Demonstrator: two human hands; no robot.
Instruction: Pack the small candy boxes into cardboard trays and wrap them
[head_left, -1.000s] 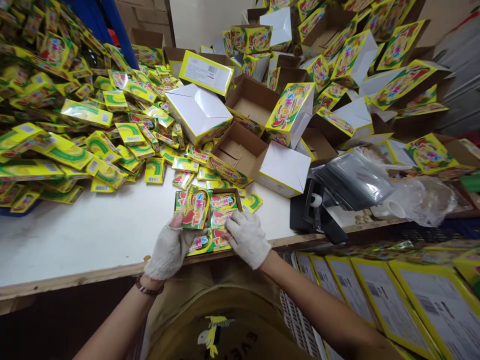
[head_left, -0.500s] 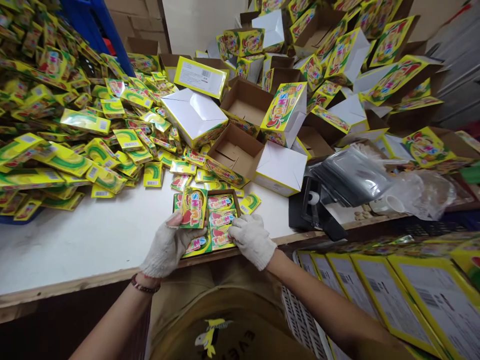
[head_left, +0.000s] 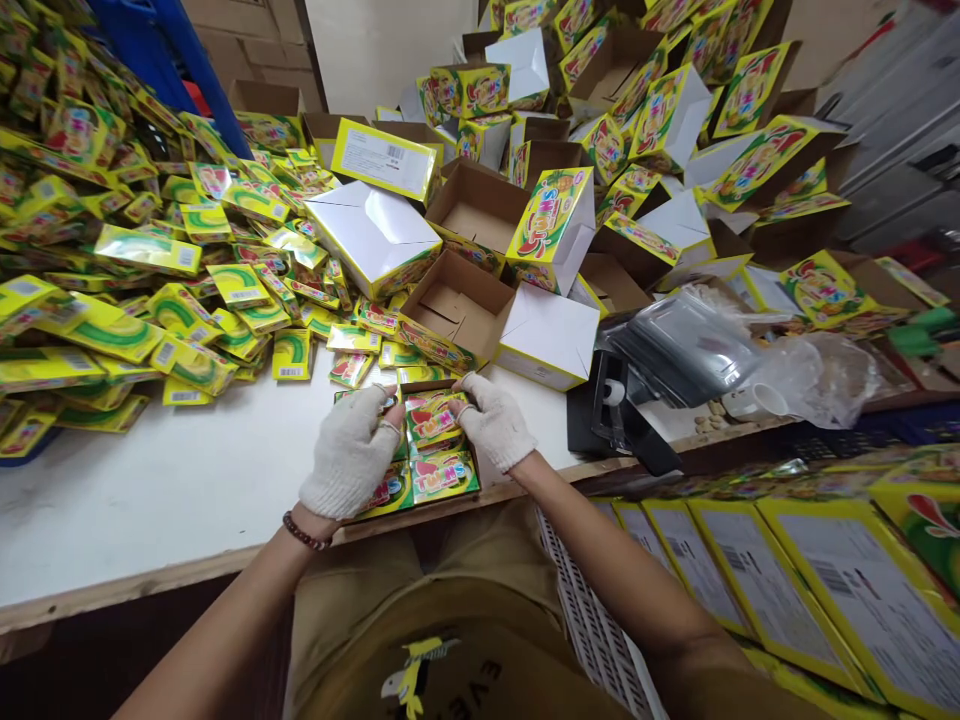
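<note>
The top sachet (head_left: 433,422), a glossy yellow foil packet printed with red and green fruit, lies on a layer of like packets in a shallow brown cardboard tray (head_left: 429,385). The tray sits at the near edge of the white table (head_left: 187,480), straight ahead of the person. The sachet's long axis runs left to right, tilted a little up toward the far right, so each short end faces one hand.

The left hand (head_left: 351,450), in a white knit glove with a dark bead bracelet (head_left: 304,530) at the wrist, covers the tray's left half. Its curled fingers close on the sachet's left end. The right hand (head_left: 495,420), gloved the same, comes in from the near right, and its fingertips (head_left: 466,392) nip the far right corner. The hands are apart, with the packet spanning the gap between them. Both are equally close to it, and the left hand lies over more of the tray. Another yellow packet marked in blue letters (head_left: 444,476) shows in the tray just nearer.

Just beyond the tray stands an open, empty brown carton with yellow printed sides (head_left: 457,315). A white-bottomed closed box (head_left: 547,335) is to its right. A heap of loose yellow-and-green sachets (head_left: 150,300) fills the far left of the table. A black desk device (head_left: 615,415) and a crumpled clear plastic bag (head_left: 810,380) lie to the right. Flat yellow-edged cartons with printed labels (head_left: 787,590) stand off the table at the near right.
</note>
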